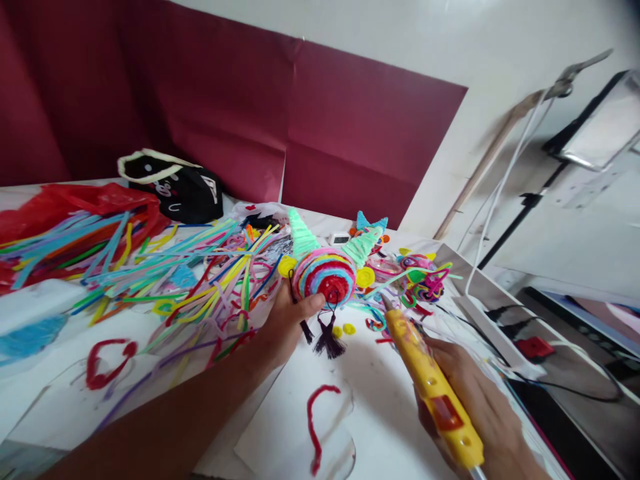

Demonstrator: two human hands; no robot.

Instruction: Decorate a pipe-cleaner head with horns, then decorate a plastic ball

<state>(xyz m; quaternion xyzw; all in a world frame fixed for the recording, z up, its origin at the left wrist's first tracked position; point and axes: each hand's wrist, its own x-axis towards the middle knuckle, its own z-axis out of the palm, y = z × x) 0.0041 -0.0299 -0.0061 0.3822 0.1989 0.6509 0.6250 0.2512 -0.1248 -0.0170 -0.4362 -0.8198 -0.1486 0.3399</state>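
Note:
In the head view, my left hand (295, 313) grips a round, striped pipe-cleaner ornament (313, 270) from its lower left side, thumb across its front. Two pale green horns (303, 233) stick up from the ball, and yellow discs (365, 277) sit at its sides. A dark tassel (329, 340) hangs below it. My right hand (470, 387) is wrapped around a yellow glue gun (433, 387), its nozzle pointing up toward the ornament but apart from it. A bent red pipe cleaner (314, 427) lies on white card (280, 417) below my hands.
Loose coloured pipe cleaners (215, 273) cover the table's left side, near a red plastic bag (115, 200) and a black pouch (185, 190). Another colourful ornament (425, 277) lies at the back right. A red plug (535, 347), cables and a lamp stand (515, 227) are at the right.

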